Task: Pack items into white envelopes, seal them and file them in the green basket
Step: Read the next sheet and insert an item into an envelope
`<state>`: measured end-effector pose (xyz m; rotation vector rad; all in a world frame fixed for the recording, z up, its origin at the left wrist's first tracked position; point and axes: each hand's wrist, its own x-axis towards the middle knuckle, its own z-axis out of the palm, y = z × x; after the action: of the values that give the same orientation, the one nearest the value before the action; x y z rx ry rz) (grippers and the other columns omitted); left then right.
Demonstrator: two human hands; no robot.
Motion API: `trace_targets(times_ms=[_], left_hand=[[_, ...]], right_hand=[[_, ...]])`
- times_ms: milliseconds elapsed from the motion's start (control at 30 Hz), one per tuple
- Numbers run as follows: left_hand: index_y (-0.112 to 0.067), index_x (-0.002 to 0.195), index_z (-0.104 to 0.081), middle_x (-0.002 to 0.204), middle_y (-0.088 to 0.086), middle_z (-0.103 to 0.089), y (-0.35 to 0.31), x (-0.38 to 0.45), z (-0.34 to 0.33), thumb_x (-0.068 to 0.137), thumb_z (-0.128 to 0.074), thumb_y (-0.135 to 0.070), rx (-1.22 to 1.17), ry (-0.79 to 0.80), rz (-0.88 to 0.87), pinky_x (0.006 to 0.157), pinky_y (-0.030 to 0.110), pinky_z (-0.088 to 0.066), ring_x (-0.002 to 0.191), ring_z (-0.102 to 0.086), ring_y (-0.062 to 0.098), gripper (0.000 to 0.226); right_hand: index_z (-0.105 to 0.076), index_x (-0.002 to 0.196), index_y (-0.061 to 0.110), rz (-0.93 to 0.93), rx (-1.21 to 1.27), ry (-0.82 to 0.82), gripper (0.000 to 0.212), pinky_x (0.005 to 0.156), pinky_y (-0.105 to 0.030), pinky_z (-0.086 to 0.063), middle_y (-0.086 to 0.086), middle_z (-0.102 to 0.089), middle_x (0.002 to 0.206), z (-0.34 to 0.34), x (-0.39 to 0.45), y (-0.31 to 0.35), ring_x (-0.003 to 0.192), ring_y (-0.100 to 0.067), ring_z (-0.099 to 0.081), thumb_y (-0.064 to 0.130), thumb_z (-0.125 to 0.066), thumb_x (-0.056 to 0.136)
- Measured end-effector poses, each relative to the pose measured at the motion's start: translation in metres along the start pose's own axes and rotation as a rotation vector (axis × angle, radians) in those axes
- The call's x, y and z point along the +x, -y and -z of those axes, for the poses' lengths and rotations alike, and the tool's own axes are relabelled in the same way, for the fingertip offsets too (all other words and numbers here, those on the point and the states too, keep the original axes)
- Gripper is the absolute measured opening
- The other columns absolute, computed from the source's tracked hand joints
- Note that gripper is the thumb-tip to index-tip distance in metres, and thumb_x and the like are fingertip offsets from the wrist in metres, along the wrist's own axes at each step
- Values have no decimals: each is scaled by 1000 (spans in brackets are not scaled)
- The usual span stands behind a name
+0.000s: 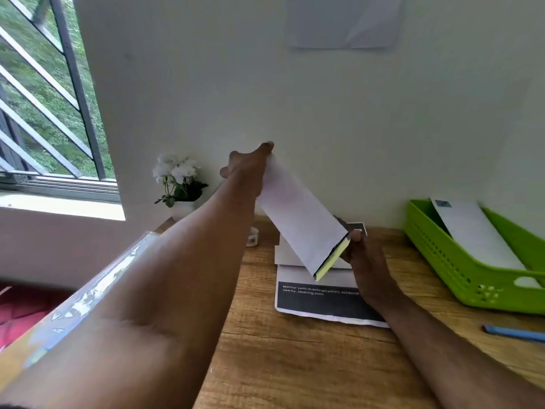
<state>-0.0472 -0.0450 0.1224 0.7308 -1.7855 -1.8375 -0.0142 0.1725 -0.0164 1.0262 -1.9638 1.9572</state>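
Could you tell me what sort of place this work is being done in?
Probably a home desk or small office corner: a wooden desk against a plain wall, a barred window onto greenery, potted white flowers, and a green basket already holding an envelope.

- Two hands: left hand [250, 169], right hand [364, 255].
- Two envelopes seen whole: held envelope [298, 219], basket envelope [474, 231]; more white sheets lie beneath, number unclear.
- One yellow pad [331, 261].
- One green basket [460, 273].
- One printed sheet [321, 302].
- One flower pot [178, 184].
- One blue pen [514, 332].
- One tape roll [252, 236].
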Motion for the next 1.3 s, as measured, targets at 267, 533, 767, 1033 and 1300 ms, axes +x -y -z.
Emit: trace_targets(times_ms=[267, 533, 767, 1033, 1300], left_hand=[[-29, 146, -21, 145, 14, -31, 27, 2, 4, 71, -61, -76, -44, -88, 59, 86, 47, -48, 123, -42, 42, 97], [-17, 136, -48, 118, 13, -68, 119, -42, -11, 84, -67, -51, -752, 466, 257, 86, 50, -55, 105, -67, 33, 65], [-11, 121, -57, 117, 18, -67, 120, -50, -10, 96, -50, -31, -863, 600, 360, 86, 49, -49, 107, -61, 40, 33], [-9, 130, -51, 134, 22, -49, 122, -41, 2, 79, -48, -46, -1055, 855, 178, 109, 55, -29, 119, -47, 39, 63], [-17, 140, -44, 139, 22, -51, 120, -36, 6, 79, -48, -51, -1100, 815, 83, 110, 60, -29, 128, -49, 41, 70]], right_hand=[[-69, 82, 10, -201, 44, -290, 23, 76, -60, -54, -28, -66, 87, -3, 11, 4, 83, -40, -65, 31, -65, 89], [-65, 97, 11, -478, 556, -252, 14, 60, -31, -59, -2, -75, 90, -7, 15, 9, 80, -13, -72, 4, -54, 91], [-62, 108, 7, -584, 631, 49, 39, 76, -38, -60, -11, -73, 106, -3, 4, 14, 94, -27, -71, -8, -59, 73], [-55, 126, 14, -632, 528, 137, 63, 76, -37, -60, -10, -70, 112, -5, 3, 5, 98, -28, -69, -15, -60, 71], [-52, 134, 27, -591, 536, 255, 83, 83, -43, -58, -8, -64, 124, -2, 3, 7, 104, -26, -66, -21, -57, 67]])
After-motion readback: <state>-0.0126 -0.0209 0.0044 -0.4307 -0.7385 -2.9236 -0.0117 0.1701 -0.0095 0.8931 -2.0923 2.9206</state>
